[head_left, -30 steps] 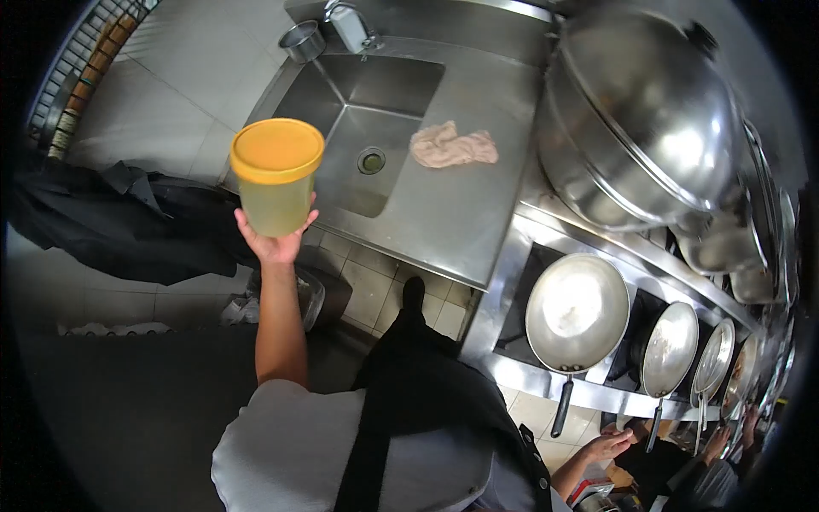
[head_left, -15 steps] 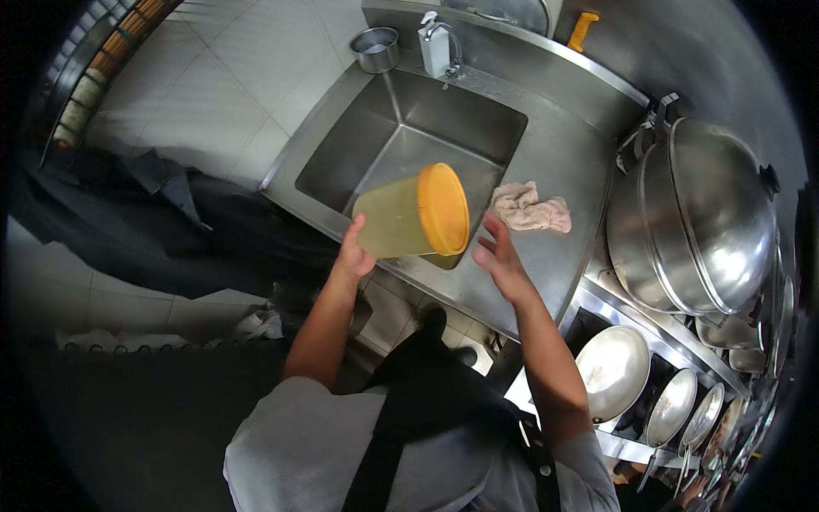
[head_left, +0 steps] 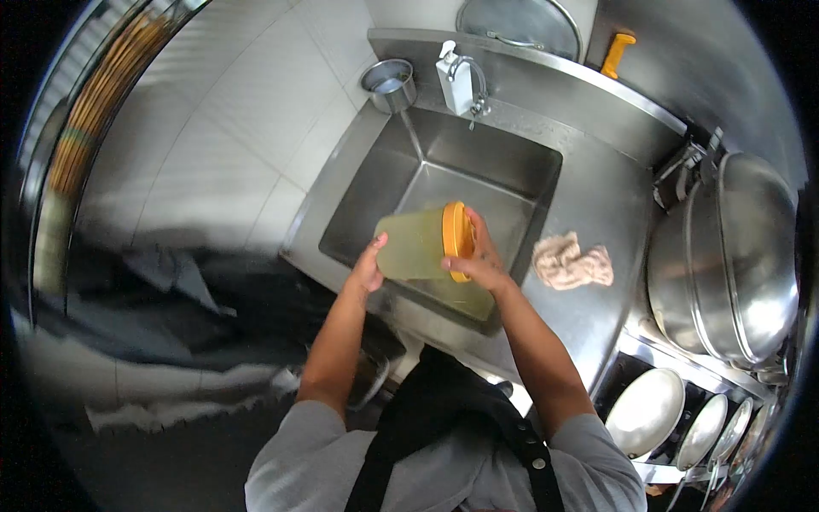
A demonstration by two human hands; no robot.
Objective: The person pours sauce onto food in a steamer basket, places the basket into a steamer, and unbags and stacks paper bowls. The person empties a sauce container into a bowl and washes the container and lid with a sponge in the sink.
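Note:
A translucent tub point(head_left: 411, 246) with an orange lid point(head_left: 457, 241) lies tilted on its side in the air over the front of the steel sink point(head_left: 478, 183). Its lid faces right. My left hand point(head_left: 368, 266) holds the base end of the tub, with the thumb on top. Around the lid are the fingers and thumb of my right hand point(head_left: 485, 258). Pale yellowish contents show through the wall of the tub.
A pink cloth point(head_left: 572, 261) lies on the counter right of the sink. Behind the sink are a metal pot point(head_left: 389, 86), a white soap bottle point(head_left: 455, 84) and a faucet point(head_left: 479, 104). A large steamer point(head_left: 717, 260) and pans point(head_left: 646, 413) stand at right.
The tub has gone from upright in my left hand to lying sideways over the sink. My right hand has come over from the lower right and taken hold of the lid. The view has shifted.

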